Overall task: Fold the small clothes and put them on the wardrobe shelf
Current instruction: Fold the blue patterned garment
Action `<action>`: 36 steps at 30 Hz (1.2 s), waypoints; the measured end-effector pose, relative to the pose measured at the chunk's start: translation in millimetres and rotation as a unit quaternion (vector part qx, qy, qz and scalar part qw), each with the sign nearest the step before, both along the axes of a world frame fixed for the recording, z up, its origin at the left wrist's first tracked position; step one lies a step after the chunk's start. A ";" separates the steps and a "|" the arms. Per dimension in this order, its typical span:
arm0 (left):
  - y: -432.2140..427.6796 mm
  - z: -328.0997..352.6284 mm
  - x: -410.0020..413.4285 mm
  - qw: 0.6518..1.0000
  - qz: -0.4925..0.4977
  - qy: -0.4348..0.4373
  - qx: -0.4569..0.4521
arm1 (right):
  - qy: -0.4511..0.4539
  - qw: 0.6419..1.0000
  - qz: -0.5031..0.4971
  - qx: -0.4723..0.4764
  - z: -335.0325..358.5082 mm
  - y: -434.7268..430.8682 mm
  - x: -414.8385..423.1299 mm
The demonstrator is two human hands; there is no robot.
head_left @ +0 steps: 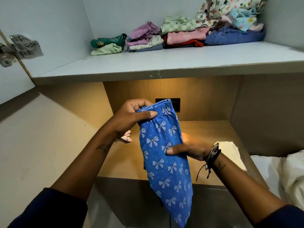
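Blue leggings with a pale bow print [164, 155] hang lengthwise in front of me, over the lit wooden niche. My left hand [131, 116] pinches the elastic waistband at the top. Lower down, my right hand [189, 149] grips the fabric's right edge at mid-length, thumb across the front. The leg ends dangle towards the bottom of the view. Above, the grey wardrobe shelf [164, 63] carries folded small clothes along its back: a green stack [107, 45], a lilac stack [144, 38], a pink and red stack [184, 36], and a blue pile topped with loose printed pieces [233, 18].
A small pink garment [127, 137] lies on the wooden niche floor [125, 162] behind my left wrist. A cream cloth [230, 152] sits behind my right wrist, and white bedding [283, 175] lies at right. A metal door hinge [19, 48] is mounted at upper left.
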State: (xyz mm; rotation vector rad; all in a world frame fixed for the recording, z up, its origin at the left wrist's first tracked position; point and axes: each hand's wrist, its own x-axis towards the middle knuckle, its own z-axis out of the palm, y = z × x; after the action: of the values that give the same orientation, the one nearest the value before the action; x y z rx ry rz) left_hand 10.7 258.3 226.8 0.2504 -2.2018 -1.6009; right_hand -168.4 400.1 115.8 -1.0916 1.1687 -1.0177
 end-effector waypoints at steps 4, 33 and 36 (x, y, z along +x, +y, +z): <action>-4.9 -0.7 2.8 0.998 -0.044 0.000 0.043 | 0.033 0.999 0.021 0.020 -39.8 0.0 -2.6; -139.6 -264.4 34.7 0.833 0.451 -0.242 0.209 | 0.644 0.717 -0.242 0.108 -138.9 -94.1 -22.5; -147.0 -263.1 31.2 0.840 0.450 -0.249 0.173 | 0.625 0.768 -0.113 0.078 -165.3 -114.5 48.3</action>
State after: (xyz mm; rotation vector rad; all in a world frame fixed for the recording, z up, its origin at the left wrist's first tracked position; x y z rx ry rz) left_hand 41.9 111.3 -36.3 1.6861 -1.5881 -1.3994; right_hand -120.1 285.6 -49.5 -1.5453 2.4406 -0.2024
